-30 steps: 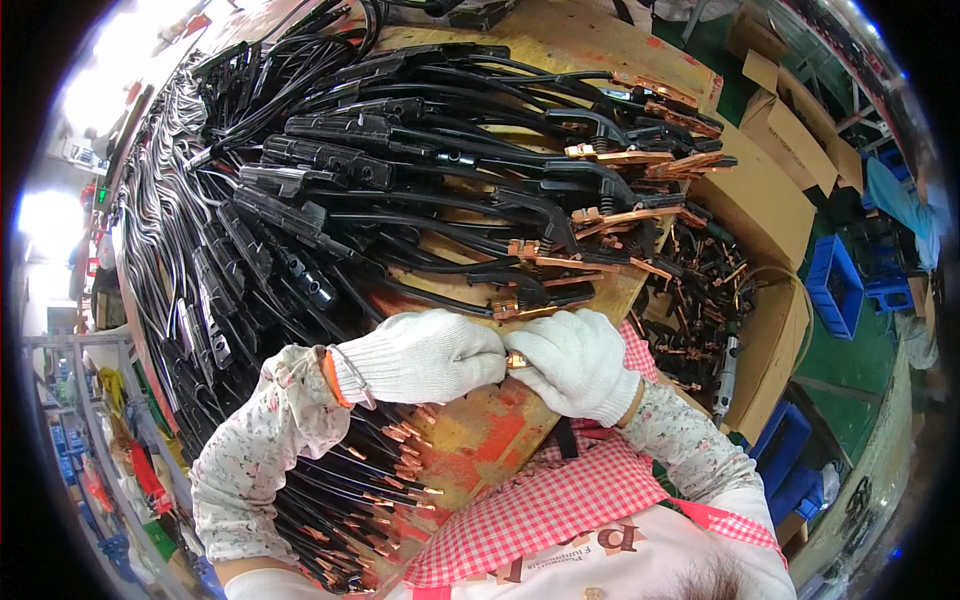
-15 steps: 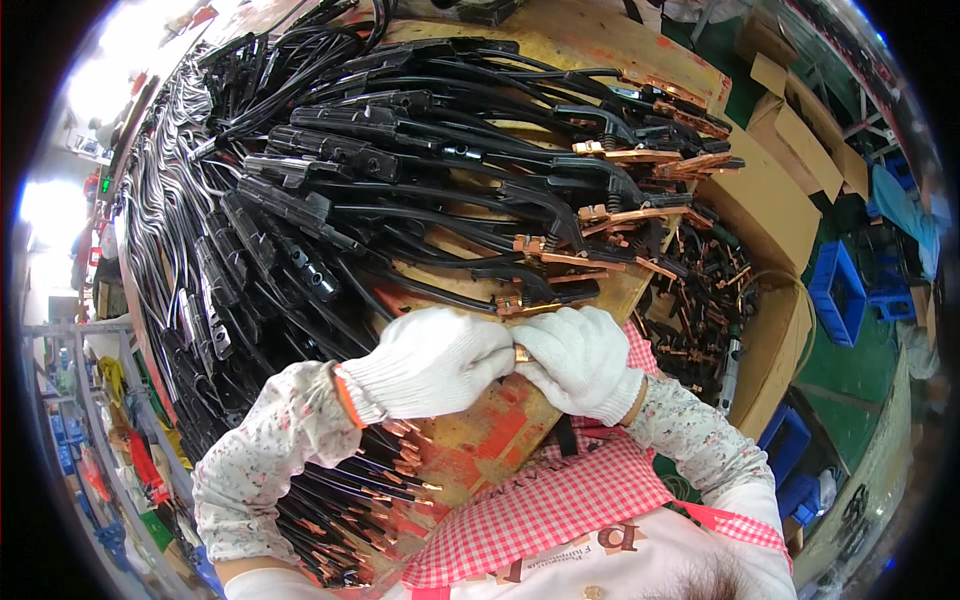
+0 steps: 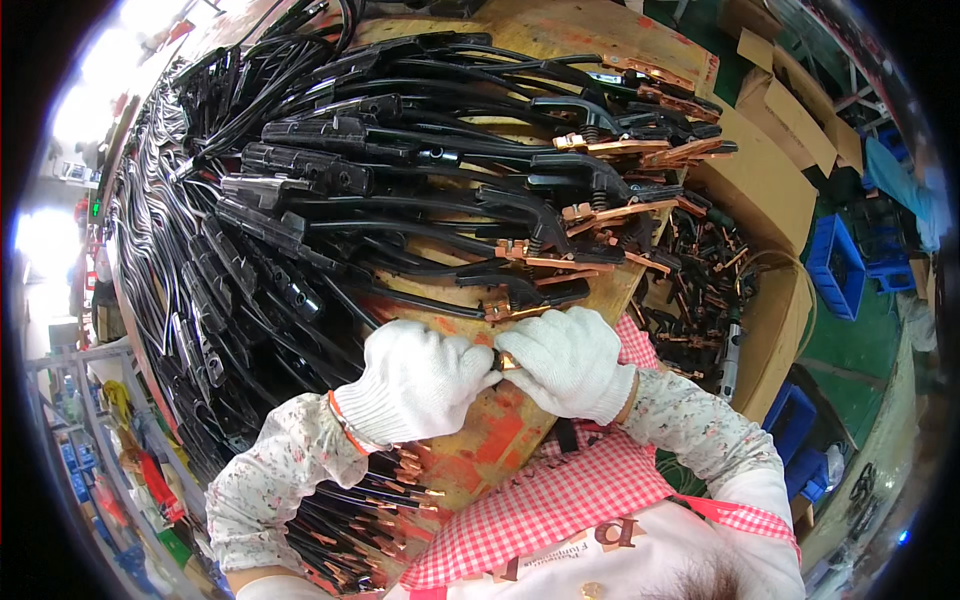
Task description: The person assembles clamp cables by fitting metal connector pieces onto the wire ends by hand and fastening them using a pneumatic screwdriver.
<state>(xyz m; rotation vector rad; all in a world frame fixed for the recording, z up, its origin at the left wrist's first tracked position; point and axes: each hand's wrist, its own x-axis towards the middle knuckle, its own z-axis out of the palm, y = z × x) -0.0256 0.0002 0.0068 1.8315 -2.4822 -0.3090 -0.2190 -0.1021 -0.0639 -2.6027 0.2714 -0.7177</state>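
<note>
Left hand (image 3: 418, 382): white knit glove worn; fingers closed on one end of a small copper-coloured metal piece (image 3: 506, 361).
Right hand (image 3: 565, 359): gloved likewise; fingers pinched on the other end.
Piece: held between both hands, just above the worn wooden table (image 3: 500, 430).
Beyond: black-handled copper-jawed clamps (image 3: 560, 205) piled on cables.
Right: cardboard box (image 3: 765, 190) of parts.

Your left hand (image 3: 415, 385) and right hand (image 3: 565, 360) meet over the only bare strip of the wooden bench (image 3: 480, 440), at its near edge. Directly beyond your fingers, the pile of black clamps with copper jaws (image 3: 440, 210) covers the bench from left to right. To your right, the open cardboard box (image 3: 765, 330) of parts borders the bench. At your left elbow, a bundle of copper-tipped leads (image 3: 370, 505) blocks the lower left.
</note>
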